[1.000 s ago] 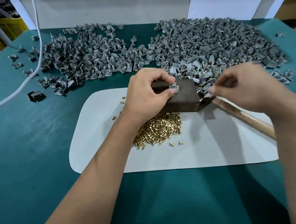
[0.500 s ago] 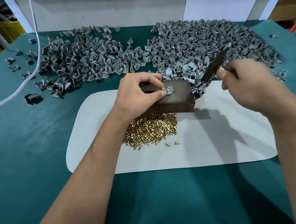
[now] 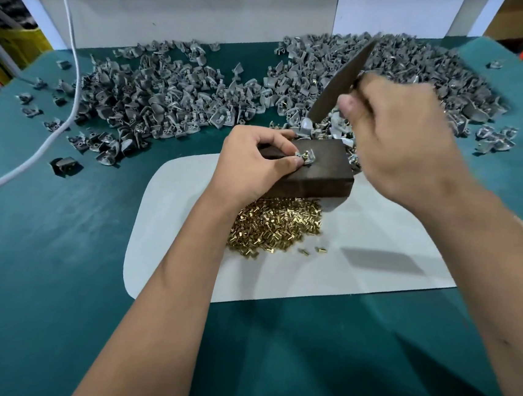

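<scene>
Treat clip (image 3: 311, 161) as light, stiff and prone to slip. Hold at near edge, clear of brass pin (image 3: 306, 156). Lies on top of block (image 3: 322, 181), mid-counter (image 3: 55, 273). Left hand (image 3: 250, 165): curled, thumb and forefinger pinching clip. Right hand (image 3: 400, 137): fisted round hammer (image 3: 341, 81), head poised above block.

My small grey clip (image 3: 309, 159), a brass pin (image 3: 305, 156) upright in it, sits atop the dark brown block (image 3: 319, 179) mid-tabletop, while my dark, blurred hammer (image 3: 341, 84) tilts in the air beyond it, toward the far edge.
</scene>
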Motion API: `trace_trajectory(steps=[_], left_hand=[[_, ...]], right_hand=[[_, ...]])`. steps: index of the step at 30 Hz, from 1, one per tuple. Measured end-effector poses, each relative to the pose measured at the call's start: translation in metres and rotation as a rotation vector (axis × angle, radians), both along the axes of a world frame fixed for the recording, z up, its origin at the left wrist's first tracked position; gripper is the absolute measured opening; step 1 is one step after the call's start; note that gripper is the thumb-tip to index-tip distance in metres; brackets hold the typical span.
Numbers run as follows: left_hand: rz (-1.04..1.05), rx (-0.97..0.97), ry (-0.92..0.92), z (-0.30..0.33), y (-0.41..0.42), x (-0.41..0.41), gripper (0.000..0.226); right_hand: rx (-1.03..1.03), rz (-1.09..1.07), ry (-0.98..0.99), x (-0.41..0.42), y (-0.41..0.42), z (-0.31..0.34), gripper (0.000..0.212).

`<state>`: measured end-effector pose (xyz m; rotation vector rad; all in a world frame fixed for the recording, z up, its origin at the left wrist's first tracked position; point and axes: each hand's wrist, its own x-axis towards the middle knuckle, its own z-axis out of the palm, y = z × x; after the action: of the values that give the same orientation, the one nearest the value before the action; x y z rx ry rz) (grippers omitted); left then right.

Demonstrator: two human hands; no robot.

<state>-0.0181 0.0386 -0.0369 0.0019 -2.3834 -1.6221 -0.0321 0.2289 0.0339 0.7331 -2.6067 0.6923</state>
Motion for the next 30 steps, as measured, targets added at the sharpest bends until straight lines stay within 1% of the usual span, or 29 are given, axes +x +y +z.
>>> trace_trajectory(steps=[2,3,4,5,6,8,9,10,12,13,15,16,18,19,21,23,25,27,28,29,30], left_hand=[[0.001,0.017,-0.008,0.000,0.000,-0.001,0.013],[-0.005,0.027,-0.012,0.000,0.001,-0.001,0.011],[-0.007,0.029,-0.012,0.000,0.001,-0.001,0.009],[-0.002,0.024,-0.010,0.000,0.000,-0.001,0.008],[0.005,0.018,-0.014,0.001,0.001,0.000,0.008],[0.020,0.020,-0.024,0.001,0.000,0.000,0.010],[0.020,0.018,-0.026,0.000,0.000,-0.001,0.011],[0.016,0.014,-0.027,0.000,0.000,-0.001,0.012],[0.003,0.023,-0.031,0.000,0.000,-0.001,0.011],[-0.003,0.028,-0.035,0.001,0.001,-0.001,0.011],[0.000,0.023,-0.036,0.001,0.000,-0.001,0.009],[-0.003,0.019,-0.039,0.001,0.000,0.000,0.010],[-0.006,0.015,-0.038,0.001,0.000,-0.001,0.012],[-0.003,0.016,-0.038,0.001,0.000,-0.001,0.013],[0.003,0.038,-0.045,0.002,0.001,0.000,0.016],[0.002,0.049,-0.058,0.003,0.003,0.001,0.017],[0.016,0.042,-0.075,0.005,0.003,0.003,0.014],[0.022,0.045,-0.087,0.005,0.003,0.003,0.012],[0.022,0.054,-0.086,0.005,0.003,0.002,0.012],[0.022,0.068,-0.085,0.005,0.004,0.003,0.013],[0.020,0.081,-0.084,0.006,0.005,0.003,0.015]], right_hand=[[0.234,-0.030,-0.104,0.001,-0.008,-0.004,0.019],[0.321,-0.032,-0.124,0.001,-0.009,-0.003,0.019],[0.354,-0.025,-0.110,0.000,-0.010,0.001,0.020],[0.331,-0.028,-0.097,-0.001,-0.011,0.006,0.020],[0.251,-0.031,-0.062,-0.002,-0.008,0.010,0.021],[0.033,-0.040,0.053,-0.003,-0.006,0.014,0.027],[0.016,-0.045,0.073,0.000,-0.006,0.015,0.028],[0.096,-0.061,0.044,0.001,-0.009,0.012,0.028],[0.316,-0.091,-0.102,0.001,-0.011,0.003,0.025],[0.368,-0.097,-0.138,0.001,-0.010,0.003,0.024],[0.362,-0.100,-0.100,-0.003,-0.007,0.008,0.023],[0.295,-0.107,-0.047,-0.004,-0.004,0.009,0.024],[0.086,-0.141,0.024,-0.002,-0.003,0.009,0.027],[0.083,-0.140,0.019,0.001,-0.006,0.007,0.029],[0.275,-0.140,-0.080,0.004,-0.012,-0.003,0.031],[0.366,-0.122,-0.121,0.002,-0.010,-0.001,0.029],[0.345,-0.122,-0.036,-0.003,-0.004,0.008,0.027],[0.143,-0.143,0.063,-0.002,-0.002,0.008,0.028],[0.085,-0.126,0.056,0.001,-0.004,0.005,0.028],[0.115,-0.108,0.007,0.005,-0.008,0.000,0.026],[0.208,-0.088,-0.063,0.008,-0.011,-0.006,0.025]])
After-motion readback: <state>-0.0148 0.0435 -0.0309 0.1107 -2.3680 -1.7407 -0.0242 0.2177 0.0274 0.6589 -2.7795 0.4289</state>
